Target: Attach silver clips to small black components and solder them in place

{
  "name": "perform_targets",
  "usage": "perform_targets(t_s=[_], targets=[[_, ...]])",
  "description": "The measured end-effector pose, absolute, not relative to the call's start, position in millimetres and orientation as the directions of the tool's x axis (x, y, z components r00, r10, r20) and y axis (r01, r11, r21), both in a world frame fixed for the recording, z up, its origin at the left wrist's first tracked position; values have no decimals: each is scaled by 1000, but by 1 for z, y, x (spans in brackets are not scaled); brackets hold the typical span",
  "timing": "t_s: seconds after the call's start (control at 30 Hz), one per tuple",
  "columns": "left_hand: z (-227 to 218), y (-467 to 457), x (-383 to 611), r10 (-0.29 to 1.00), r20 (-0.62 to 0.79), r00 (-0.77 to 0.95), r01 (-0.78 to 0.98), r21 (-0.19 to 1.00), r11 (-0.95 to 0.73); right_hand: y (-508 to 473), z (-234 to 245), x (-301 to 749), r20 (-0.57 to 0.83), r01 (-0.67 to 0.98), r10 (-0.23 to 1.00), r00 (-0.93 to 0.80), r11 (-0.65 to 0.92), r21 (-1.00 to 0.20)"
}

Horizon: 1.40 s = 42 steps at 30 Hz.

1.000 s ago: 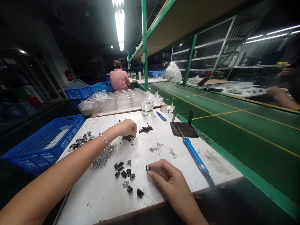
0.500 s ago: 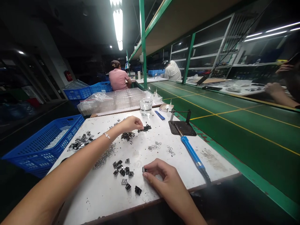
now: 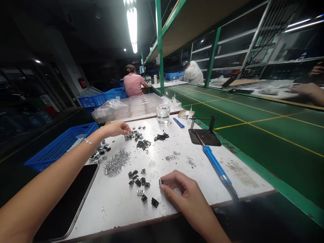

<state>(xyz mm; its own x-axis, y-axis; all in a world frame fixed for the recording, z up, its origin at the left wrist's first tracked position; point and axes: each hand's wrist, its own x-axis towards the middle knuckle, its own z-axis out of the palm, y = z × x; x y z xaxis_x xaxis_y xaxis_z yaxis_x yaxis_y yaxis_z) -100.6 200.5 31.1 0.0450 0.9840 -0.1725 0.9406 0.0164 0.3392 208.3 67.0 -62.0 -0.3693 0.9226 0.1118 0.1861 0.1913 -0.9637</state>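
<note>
My right hand (image 3: 186,194) hovers over the front of the white board and pinches a small black-and-silver part (image 3: 161,182) between thumb and fingertips. Left of it lie several similar black-and-silver parts (image 3: 138,182), loosely grouped. My left hand (image 3: 116,129) reaches to the back left, its fingers closed at the edge of a heap of shiny metal-and-black pieces (image 3: 136,135); whatever is between the fingertips is too small to make out. Close by are two piles of tiny black pieces (image 3: 143,144) (image 3: 161,136) and a heap of thin bent wire pieces (image 3: 117,162).
A blue soldering iron (image 3: 215,164) rests on a dark metal stand (image 3: 204,137) at the right. Behind are a glass of clear liquid (image 3: 163,114) and a blue strip (image 3: 178,123). A tablet-like device (image 3: 76,199) lies under my left forearm; a blue crate (image 3: 45,158) stands left.
My left hand has moved left from the farther pile of tiny black pieces to the shiny heap. The view has shifted left, showing more of the dark device. My right hand keeps its pinch.
</note>
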Motion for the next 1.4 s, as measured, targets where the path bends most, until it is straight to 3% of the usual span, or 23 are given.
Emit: perform_targets(t_s=[0.33,0.73,1.0,1.27,1.4], targets=[[16,185,-129,962,-269,-42,972,211,101,66,-61,210,109,216,919,-380,203,-955],[6,139,-10,897,-92,432,832,426,-357,65,-63,210,155,237,896,-416,272,-933],[-22,160,40,877,-29,480,771,490,-406,65,-63,209,172,221,895,-412,281,-934],[-25,182,54,858,-283,429,821,517,-241,64,-63,211,181,201,893,-413,283,-938],[-20,184,55,846,-325,423,827,521,-214,64,-61,210,191,198,895,-403,289,-937]])
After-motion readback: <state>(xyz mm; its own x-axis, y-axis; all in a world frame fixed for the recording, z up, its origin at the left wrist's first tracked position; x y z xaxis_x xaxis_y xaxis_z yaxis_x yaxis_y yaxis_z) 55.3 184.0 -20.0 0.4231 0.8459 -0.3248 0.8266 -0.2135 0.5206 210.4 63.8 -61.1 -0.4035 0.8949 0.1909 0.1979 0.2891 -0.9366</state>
